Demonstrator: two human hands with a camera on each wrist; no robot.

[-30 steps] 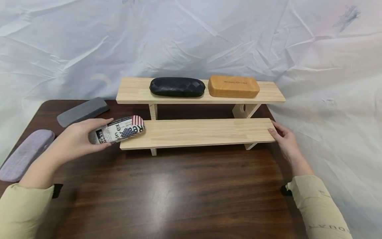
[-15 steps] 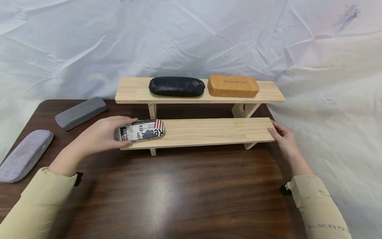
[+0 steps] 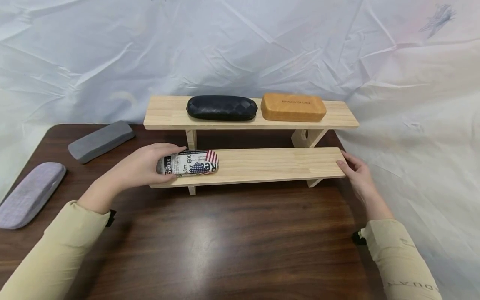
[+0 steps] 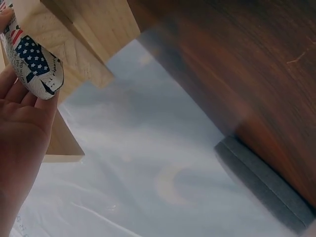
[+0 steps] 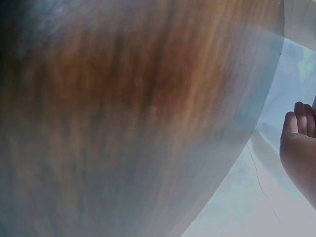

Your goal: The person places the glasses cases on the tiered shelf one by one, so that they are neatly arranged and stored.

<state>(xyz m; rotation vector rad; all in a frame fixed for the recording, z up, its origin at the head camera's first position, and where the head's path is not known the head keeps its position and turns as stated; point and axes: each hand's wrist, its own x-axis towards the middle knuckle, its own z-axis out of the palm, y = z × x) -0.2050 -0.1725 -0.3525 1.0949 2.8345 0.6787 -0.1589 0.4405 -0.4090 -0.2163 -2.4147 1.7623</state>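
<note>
A glasses case (image 3: pixel 189 163) printed with newsprint and a US flag lies along the left part of the lower board of a two-tier wooden shelf (image 3: pixel 262 164). My left hand (image 3: pixel 144 166) grips its left end, thumb on the near side and fingers on the far side. In the left wrist view, the case's flag end (image 4: pixel 37 64) shows above the palm. At the shelf's right end, my right hand (image 3: pixel 358 177) holds the lower board's edge, its thumb on top and other fingers at the far corner. The right wrist view shows only part of that hand (image 5: pixel 301 143).
On the top board sit a black glasses case (image 3: pixel 222 108) and an orange-tan one (image 3: pixel 293 107). A grey case (image 3: pixel 101 141) and a lilac case (image 3: pixel 31 195) lie on the dark wooden table (image 3: pixel 225 241) at left. White sheeting (image 3: pixel 240 46) hangs behind.
My left hand has carried the printed glasses case rightward from the shelf's left end onto the lower board, turning it level with the board. My right hand has stayed in place.
</note>
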